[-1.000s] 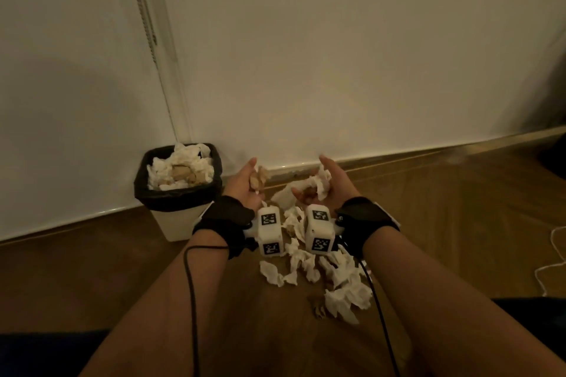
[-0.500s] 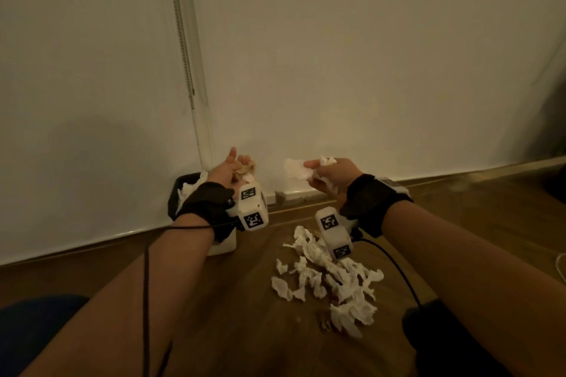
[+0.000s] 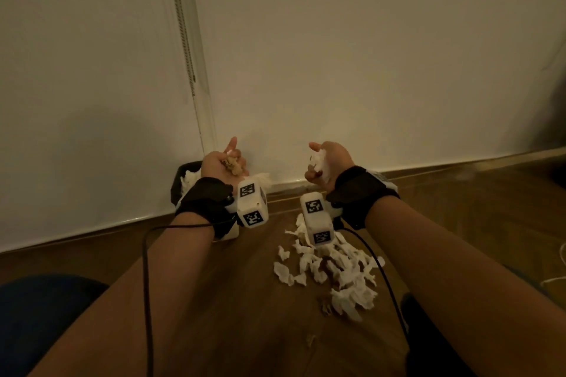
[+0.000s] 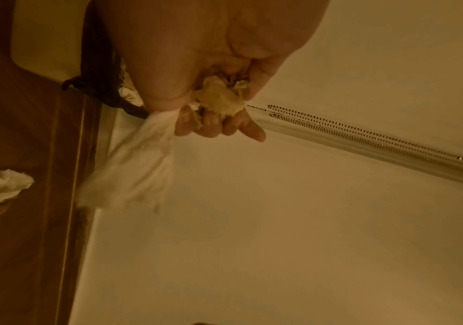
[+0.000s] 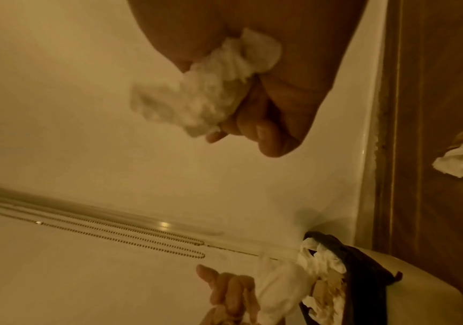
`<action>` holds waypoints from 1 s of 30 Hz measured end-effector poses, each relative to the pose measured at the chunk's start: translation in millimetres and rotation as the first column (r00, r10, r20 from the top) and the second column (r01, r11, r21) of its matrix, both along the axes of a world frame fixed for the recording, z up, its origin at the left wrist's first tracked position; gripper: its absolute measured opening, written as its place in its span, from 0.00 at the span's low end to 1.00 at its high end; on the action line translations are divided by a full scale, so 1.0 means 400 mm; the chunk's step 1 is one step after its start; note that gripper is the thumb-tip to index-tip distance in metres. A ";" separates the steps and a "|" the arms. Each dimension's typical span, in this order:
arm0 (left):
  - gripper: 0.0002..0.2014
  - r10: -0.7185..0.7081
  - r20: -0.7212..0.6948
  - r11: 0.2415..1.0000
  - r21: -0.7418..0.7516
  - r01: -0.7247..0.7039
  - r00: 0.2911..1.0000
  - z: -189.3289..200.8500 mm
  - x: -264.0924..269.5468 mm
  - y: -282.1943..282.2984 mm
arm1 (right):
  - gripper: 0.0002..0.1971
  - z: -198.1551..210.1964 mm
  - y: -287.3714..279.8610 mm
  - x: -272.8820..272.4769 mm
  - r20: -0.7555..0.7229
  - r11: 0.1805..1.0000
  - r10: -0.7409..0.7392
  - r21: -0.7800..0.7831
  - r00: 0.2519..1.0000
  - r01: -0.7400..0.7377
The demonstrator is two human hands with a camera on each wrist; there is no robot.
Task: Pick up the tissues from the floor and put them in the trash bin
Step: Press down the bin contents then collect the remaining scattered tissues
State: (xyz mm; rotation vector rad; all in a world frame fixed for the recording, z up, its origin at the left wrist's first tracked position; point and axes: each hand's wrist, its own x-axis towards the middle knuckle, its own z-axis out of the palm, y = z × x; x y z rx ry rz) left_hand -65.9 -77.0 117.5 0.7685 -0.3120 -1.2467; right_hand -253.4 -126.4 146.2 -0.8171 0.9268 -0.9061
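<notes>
Left hand point(image 3: 223, 162) clutched brown tissue wad point(image 3: 232, 165) above trash bin point(image 3: 177, 190); right hand point(image 3: 329, 162) clenched white tissues point(image 3: 318, 162). Wrist cubes point(image 3: 251, 203) bore coded squares (no legible writing).

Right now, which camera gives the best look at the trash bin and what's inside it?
The right wrist view: it shows the trash bin, its dark liner and the tissues heaped inside. In the head view the left hand and wrist cover most of the bin. The left wrist view catches only a strip of the liner.
</notes>
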 end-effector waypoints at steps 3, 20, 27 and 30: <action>0.19 -0.023 -0.071 0.998 -0.055 0.019 0.997 -0.011 -0.004 -0.007 | 0.07 -0.026 -0.003 0.009 -0.056 0.998 0.014 0.055 0.998 -0.011; 0.21 0.089 -0.014 0.972 -0.217 -0.090 0.996 -0.081 0.250 -0.077 | 0.17 -0.168 -0.124 0.177 -0.167 0.999 0.033 0.016 0.985 -0.030; 0.20 0.338 0.034 0.941 -0.009 -0.338 0.941 -0.226 0.380 -0.156 | 0.12 -0.267 -0.199 0.423 -0.238 0.983 0.182 0.033 0.954 -0.180; 0.17 0.389 0.130 0.907 0.122 -0.404 0.912 -0.285 0.400 -0.182 | 0.22 -0.324 -0.226 0.517 -0.400 0.963 0.237 -0.025 0.885 -0.269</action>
